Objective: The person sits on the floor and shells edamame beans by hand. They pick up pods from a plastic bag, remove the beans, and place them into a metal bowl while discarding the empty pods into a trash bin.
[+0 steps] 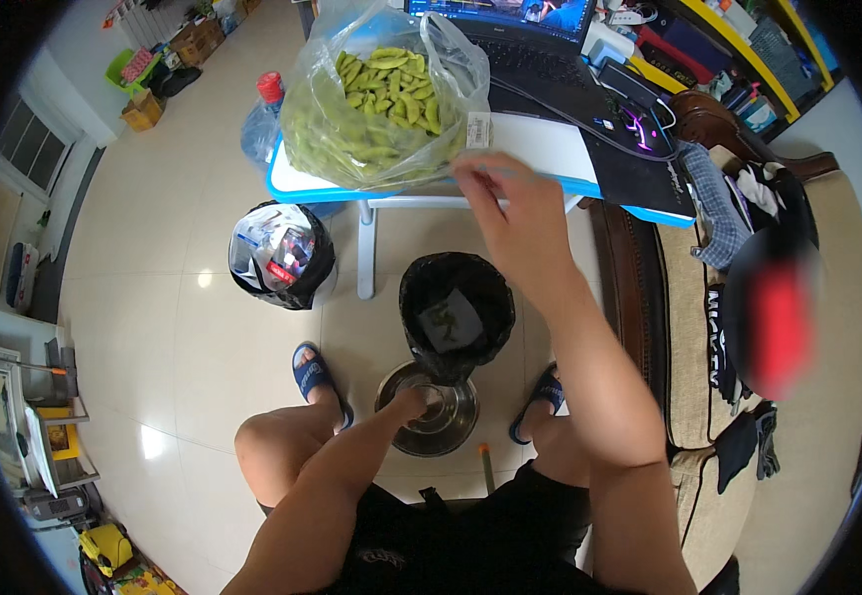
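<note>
A clear plastic bag (pixel 304 141) full of green edamame pods (pixel 393 89) stands open on the white table with a blue rim (pixel 550 145). My right hand (pixel 509 193) is raised at the table's front edge, just right of the bag, fingers bent; whether it holds anything cannot be made out. My left hand (pixel 419 401) reaches down into a round stainless steel basin (pixel 445 435) on the floor, its fingers hard to see. Just beyond the basin stands a bin lined with a black bag (pixel 457 297), with a pale sheet and some green bits inside.
A second bin (pixel 278 256) full of rubbish stands left of the table leg (pixel 366 253). Behind the bag are a laptop (pixel 535 52) and a large bottle with a red cap (pixel 270 88). At the right is a sofa (pixel 687 335) with clothes. A green-handled tool (pixel 487 468) is near the basin.
</note>
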`<state>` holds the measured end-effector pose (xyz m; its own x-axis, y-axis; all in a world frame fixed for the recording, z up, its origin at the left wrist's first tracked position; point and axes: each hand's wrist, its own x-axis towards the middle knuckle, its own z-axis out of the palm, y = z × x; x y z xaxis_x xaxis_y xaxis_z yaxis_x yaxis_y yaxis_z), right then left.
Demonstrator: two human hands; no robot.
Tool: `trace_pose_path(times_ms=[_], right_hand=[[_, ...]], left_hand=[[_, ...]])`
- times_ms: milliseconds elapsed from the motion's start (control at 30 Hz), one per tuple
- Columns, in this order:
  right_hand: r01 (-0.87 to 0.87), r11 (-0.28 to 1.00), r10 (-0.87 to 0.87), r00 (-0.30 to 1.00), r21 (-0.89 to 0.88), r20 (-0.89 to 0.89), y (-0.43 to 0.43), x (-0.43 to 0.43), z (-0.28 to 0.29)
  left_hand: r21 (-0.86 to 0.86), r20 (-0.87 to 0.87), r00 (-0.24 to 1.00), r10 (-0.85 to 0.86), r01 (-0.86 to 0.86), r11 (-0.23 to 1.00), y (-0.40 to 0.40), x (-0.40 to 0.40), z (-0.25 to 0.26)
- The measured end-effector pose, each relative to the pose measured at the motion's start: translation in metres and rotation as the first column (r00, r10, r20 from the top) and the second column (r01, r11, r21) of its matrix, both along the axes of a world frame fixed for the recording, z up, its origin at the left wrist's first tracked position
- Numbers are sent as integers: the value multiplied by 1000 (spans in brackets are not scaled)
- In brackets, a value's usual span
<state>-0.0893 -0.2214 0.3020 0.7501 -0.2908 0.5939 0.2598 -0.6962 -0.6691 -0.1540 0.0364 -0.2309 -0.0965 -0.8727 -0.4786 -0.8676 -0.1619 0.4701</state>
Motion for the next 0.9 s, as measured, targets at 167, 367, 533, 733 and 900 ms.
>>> trace_pose_path(times_ms=[167,367,533,733,900], right_hand=[[100,819,-185,978,-565,-95,-15,89,26],[178,713,-422,881,-678,-213,1,123,32],[207,751,-407,893,-627,-193,-3,116,39],[144,987,-142,989,-69,44,2,53,39],[128,866,-16,974,484,-228,12,-41,-32]], left_hand=[[214,126,933,-336,305,928,-47,5,86],[313,-74,993,89,-62,948,-82,16,231],[121,-111,994,-1,15,993,-96,31,340],[-266,-418,773,478,-607,749,-92,72,401],[70,-966,6,260,-957,281,-109,85,463]])
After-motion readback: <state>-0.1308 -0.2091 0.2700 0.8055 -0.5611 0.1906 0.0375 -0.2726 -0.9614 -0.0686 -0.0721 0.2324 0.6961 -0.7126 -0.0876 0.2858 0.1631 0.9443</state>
